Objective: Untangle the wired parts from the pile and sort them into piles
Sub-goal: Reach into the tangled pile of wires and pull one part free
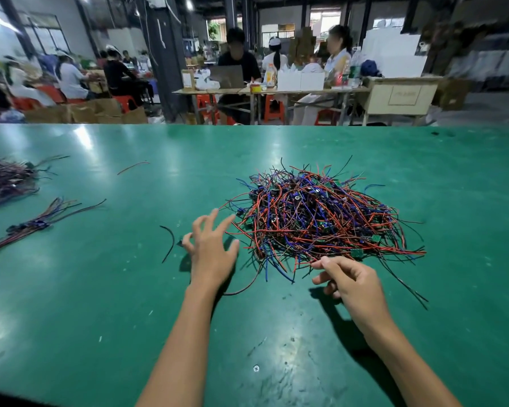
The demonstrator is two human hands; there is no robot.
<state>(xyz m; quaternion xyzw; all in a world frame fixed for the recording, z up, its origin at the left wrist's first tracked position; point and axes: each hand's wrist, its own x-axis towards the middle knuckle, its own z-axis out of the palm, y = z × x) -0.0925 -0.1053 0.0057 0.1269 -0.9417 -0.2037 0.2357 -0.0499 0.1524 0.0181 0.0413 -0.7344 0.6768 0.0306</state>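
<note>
pile location: tangled wire pile (321, 218) on green table (130, 304), ahead and right of both hands
nearer hand: right hand (350, 284), at the pile's near edge
right hand: fingers curled, seemingly pinching a red strand; contact unclear
left hand (210, 248): fingers spread, holds nothing, fingertips beside the pile's left fringe
sorted bundles (27, 227): far left, well apart

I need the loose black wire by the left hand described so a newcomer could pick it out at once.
Start at the big tangled pile of red, blue and black wires on the green table. Go left, past the spread left hand. Just beyond its fingers lies the single black wire, curved like a bracket, on bare table. Unlike the bundled wires farther left, it lies alone and apart.
</note>
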